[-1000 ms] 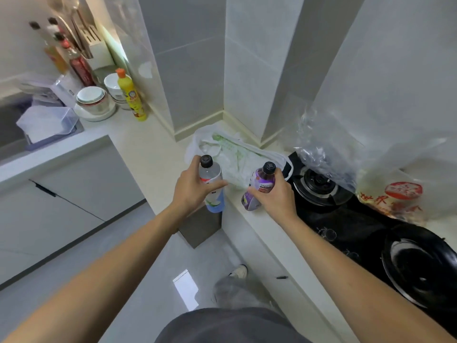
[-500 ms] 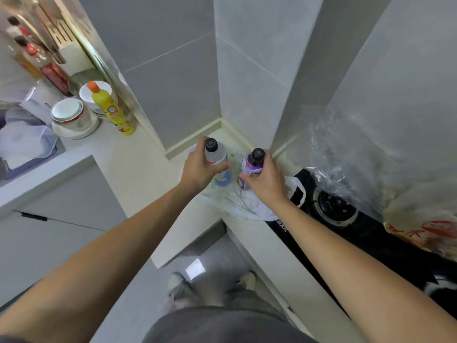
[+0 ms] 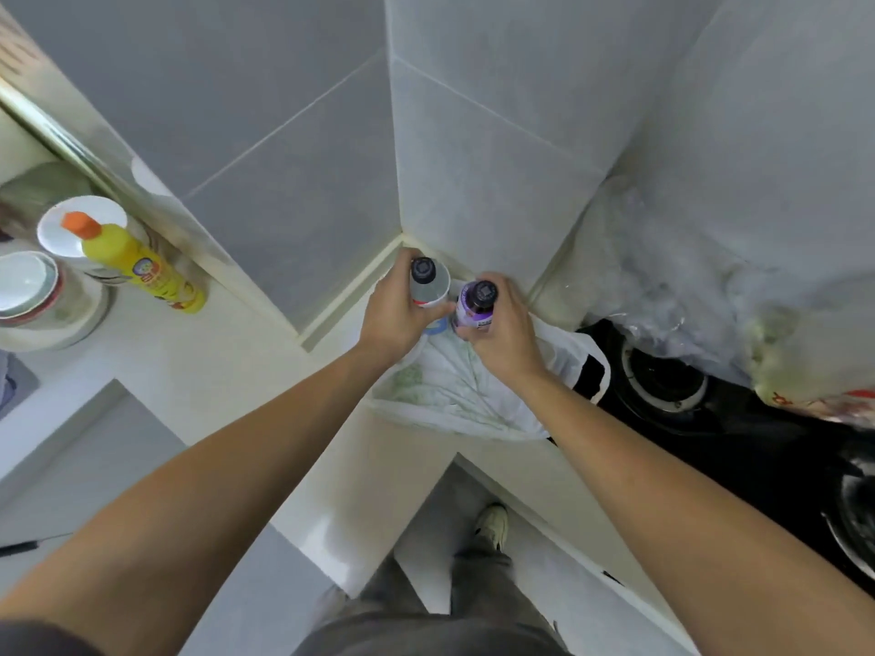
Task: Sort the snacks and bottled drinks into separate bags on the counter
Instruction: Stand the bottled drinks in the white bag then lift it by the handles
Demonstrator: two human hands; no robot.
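- While both arms reach into the counter corner, the left hand (image 3: 395,307) has its fingers curled round a clear bottle (image 3: 428,288) with a black cap, thumb across the front of it
- Right hand (image 3: 502,331) grips a purple bottle (image 3: 475,305), also black-capped, fingers wrapped round its far side
- Both bottles stand upright, just beside each other, close to the wall corner and over the far edge of the white bag (image 3: 454,395); whether their bases rest in the bag, on it or above it I cannot tell
- White bag lies flat and crumpled on the pale counter (image 3: 227,371), faint green print on it, one handle loop trailing onto the black stove (image 3: 710,442)
- Clear bag (image 3: 672,286) slumps against the wall behind the burner (image 3: 663,381), well right of the hands; something with red lettering shows at its right end, too blurred to name
- Off to the left a yellow bottle (image 3: 137,267) with an orange cap leans near the window ledge, with stacked bowls (image 3: 33,291) just beside it
- Below, grey trousers and a pale shoe (image 3: 492,525) on the floor
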